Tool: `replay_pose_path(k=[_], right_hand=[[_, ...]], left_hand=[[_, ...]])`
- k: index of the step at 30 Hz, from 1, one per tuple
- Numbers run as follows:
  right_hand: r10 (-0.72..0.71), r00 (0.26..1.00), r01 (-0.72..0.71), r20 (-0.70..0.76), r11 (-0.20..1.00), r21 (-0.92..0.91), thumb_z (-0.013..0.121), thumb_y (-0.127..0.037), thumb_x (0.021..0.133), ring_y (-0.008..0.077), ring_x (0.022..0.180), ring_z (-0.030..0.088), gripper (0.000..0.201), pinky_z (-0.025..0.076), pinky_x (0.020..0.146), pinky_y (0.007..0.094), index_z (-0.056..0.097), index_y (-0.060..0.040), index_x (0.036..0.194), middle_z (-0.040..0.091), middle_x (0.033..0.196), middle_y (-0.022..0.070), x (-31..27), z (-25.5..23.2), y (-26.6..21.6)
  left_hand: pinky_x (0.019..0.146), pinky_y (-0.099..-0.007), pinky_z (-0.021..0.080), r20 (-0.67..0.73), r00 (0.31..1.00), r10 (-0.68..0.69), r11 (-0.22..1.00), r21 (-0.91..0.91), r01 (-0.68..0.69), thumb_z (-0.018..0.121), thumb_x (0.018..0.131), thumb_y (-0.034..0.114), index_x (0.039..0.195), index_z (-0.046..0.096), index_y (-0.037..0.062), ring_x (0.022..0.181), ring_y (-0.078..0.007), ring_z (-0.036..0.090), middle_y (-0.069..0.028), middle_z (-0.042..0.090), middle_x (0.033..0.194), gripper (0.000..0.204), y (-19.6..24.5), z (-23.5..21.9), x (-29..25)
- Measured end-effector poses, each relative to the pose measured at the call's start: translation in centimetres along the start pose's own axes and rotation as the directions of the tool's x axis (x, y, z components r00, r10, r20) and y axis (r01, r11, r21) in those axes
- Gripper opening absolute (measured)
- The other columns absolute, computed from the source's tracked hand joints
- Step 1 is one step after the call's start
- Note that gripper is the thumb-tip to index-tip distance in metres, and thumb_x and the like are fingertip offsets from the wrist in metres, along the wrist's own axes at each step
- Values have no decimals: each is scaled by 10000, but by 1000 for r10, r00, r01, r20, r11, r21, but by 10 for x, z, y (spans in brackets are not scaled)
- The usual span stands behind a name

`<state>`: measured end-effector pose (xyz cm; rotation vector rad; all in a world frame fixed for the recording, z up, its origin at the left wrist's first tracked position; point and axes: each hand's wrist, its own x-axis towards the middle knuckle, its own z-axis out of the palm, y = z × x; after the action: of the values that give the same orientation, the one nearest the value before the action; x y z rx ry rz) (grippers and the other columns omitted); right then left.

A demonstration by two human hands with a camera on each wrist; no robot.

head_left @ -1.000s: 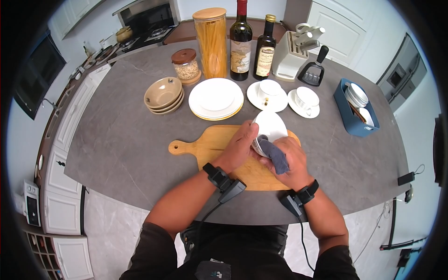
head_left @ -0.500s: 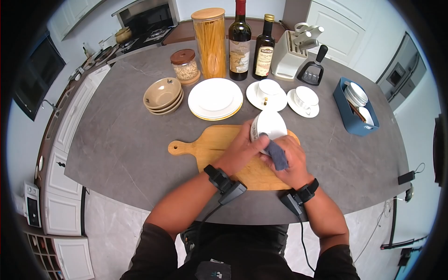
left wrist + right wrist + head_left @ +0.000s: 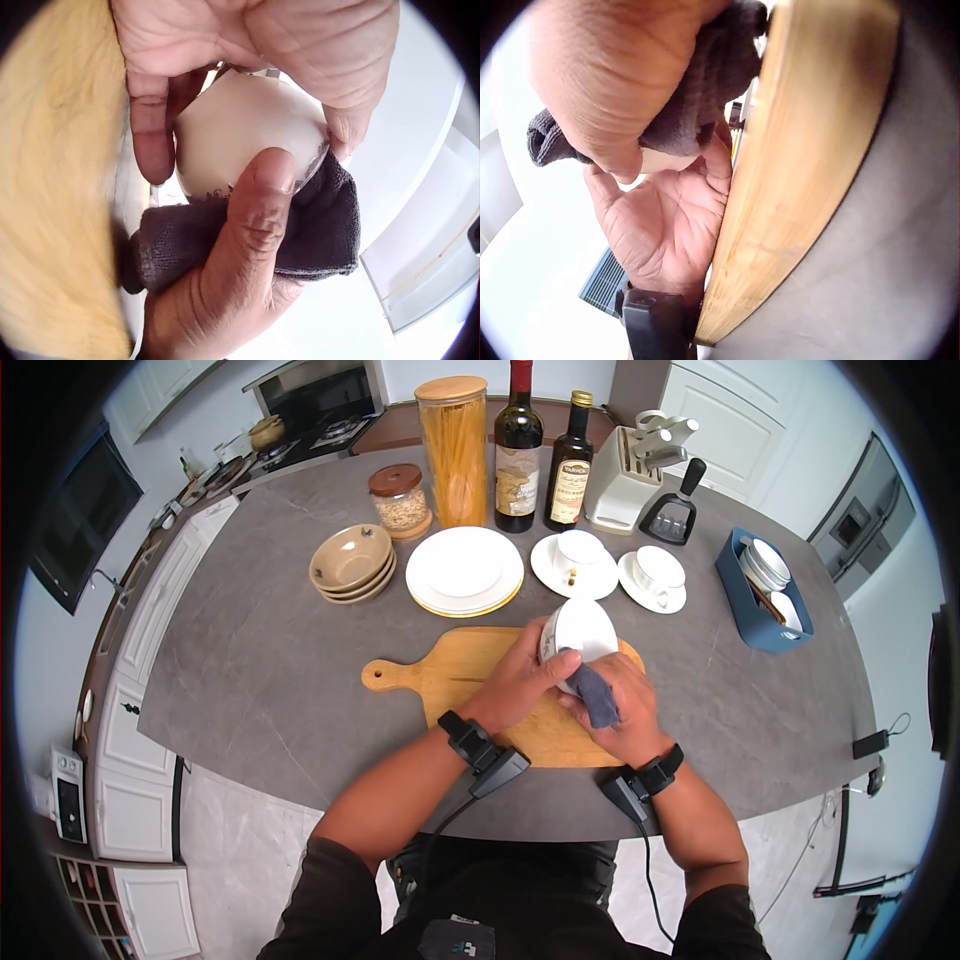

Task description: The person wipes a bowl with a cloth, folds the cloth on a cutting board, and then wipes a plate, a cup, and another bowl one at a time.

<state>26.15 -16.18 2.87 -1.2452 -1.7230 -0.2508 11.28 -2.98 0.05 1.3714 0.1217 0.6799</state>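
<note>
Apparent wiping: left hand (image 3: 520, 685) grips round, white ceramic bowl (image 3: 588, 628); adjacent right hand (image 3: 634, 707) pinches dark-grey fabric cloth (image 3: 598, 697) against it. Next pass likely calls for bowl rotation.

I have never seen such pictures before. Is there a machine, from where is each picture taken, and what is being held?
There is no robot: a person works with two bare hands. The wide picture comes from a camera on the head, looking forward and down. The two close pictures come from cameras worn on the left and right wrists.

The left hand grips a white bowl. The right hand holds a dark grey cloth against it. Both are above a wooden board on a grey table.

Farther back stand stacked brown bowls, white plates, two cups on saucers, two jars, two bottles and a knife block. To the right is a blue basket with dishes.
</note>
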Motion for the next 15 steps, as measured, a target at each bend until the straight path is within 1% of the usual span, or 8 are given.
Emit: replay_pose_path(k=[2, 3, 5, 9, 11, 12, 14, 15], right_hand=[[36, 999, -36, 32, 999, 5, 937, -80, 756, 323, 838, 698, 425, 547, 744, 442, 726, -77, 1125, 731, 953, 98, 0, -2, -5], [37, 999, -37, 32, 999, 5, 937, -80, 756, 323, 838, 698, 425, 547, 744, 442, 726, -77, 1125, 731, 953, 98, 1, -2, -5], [9, 1000, -10, 13, 1000, 12, 938, -79, 753, 330, 848, 701, 416, 550, 749, 438, 724, -74, 1109, 734, 959, 102, 2, -1, -6], [12, 1000, -11, 27, 1000, -21, 938, -81, 755, 332, 843, 700, 411, 552, 752, 438, 726, -71, 1108, 737, 963, 105, -2, -2, -1], [59, 998, -59, 13, 998, 13, 938, -89, 757, 330, 832, 695, 411, 551, 749, 439, 737, -69, 1115, 736, 958, 106, -4, -1, 2], [56, 998, -57, 14, 998, 15, 938, -89, 757, 330, 832, 695, 411, 551, 749, 439, 737, -69, 1115, 736, 958, 106, -3, -1, 1], [26, 999, -27, 21, 1000, 8, 939, -96, 758, 331, 832, 693, 421, 549, 749, 441, 735, -68, 1124, 735, 962, 108, 0, -4, -4], [28, 999, -28, 19, 1000, 7, 939, -96, 758, 331, 832, 693, 421, 549, 749, 441, 735, -68, 1124, 735, 962, 108, 1, -4, -5]], left_hand=[[998, -315, 556, 33, 981, -189, 979, -70, 191, 658, 1107, 477, 1573, 387, 12, 1259, -142, 587, -93, 589, 1404, 712, 0, -9, 1], [998, -315, 556, 33, 981, -190, 979, -70, 192, 658, 1107, 477, 1573, 387, 12, 1259, -142, 587, -93, 589, 1404, 712, -3, -10, 2], [961, -315, 553, 40, 973, -226, 944, -239, 229, 590, 1125, 496, 1628, 370, 50, 1192, -121, 612, -82, 595, 1377, 707, -11, -12, 4], [1000, -344, 555, 80, 974, -210, 965, -145, 220, 561, 1135, 497, 1642, 355, 52, 1247, -143, 605, -83, 585, 1413, 705, -8, -14, 0], [1037, -369, 559, 56, 990, -131, 990, 66, 127, 534, 1135, 563, 1651, 342, 55, 1284, -175, 611, -98, 571, 1453, 750, 10, -1, -2], [1037, -369, 559, 52, 990, -130, 990, 67, 126, 534, 1135, 563, 1651, 342, 55, 1284, -175, 611, -98, 571, 1453, 750, 9, -2, -2], [1074, -377, 546, 62, 971, -232, 970, -54, 235, 545, 1122, 595, 1663, 328, 56, 1329, -190, 597, -107, 548, 1501, 794, 6, -7, 0], [1074, -377, 546, 65, 970, -233, 970, -53, 237, 545, 1122, 595, 1663, 328, 56, 1329, -190, 597, -107, 548, 1501, 794, 2, -10, 1]])
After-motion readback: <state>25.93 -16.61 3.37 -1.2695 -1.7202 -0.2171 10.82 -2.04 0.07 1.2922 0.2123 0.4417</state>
